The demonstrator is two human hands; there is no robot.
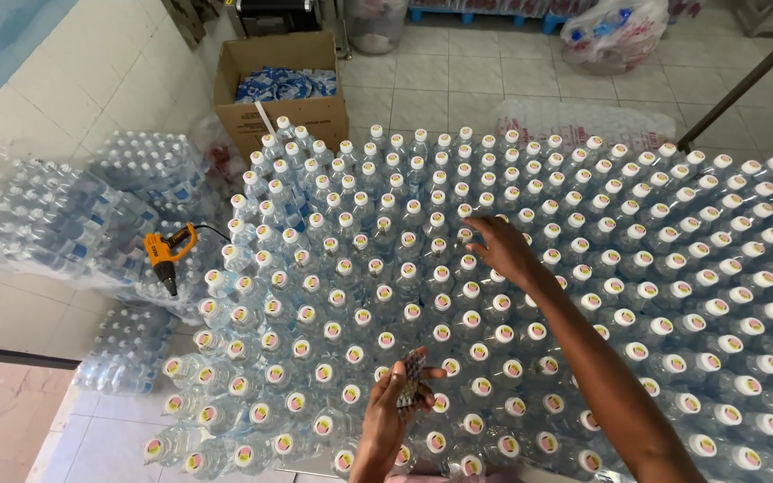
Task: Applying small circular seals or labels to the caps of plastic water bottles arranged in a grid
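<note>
Several rows of clear plastic water bottles with white caps stand upright and packed tight on a table. Most of the caps at the left and middle carry a small round seal. My left hand is at the near edge, shut on a small stack of flat seals or labels. My right hand reaches out over the middle of the bottles, fingers spread, fingertips touching a cap around the centre row. It holds nothing that I can see.
An orange heat gun lies on shrink-wrapped bottle packs at the left. A cardboard box with blue-white packets stands behind the table on the tiled floor. A full plastic bag sits at the back right, with a metal bar nearby.
</note>
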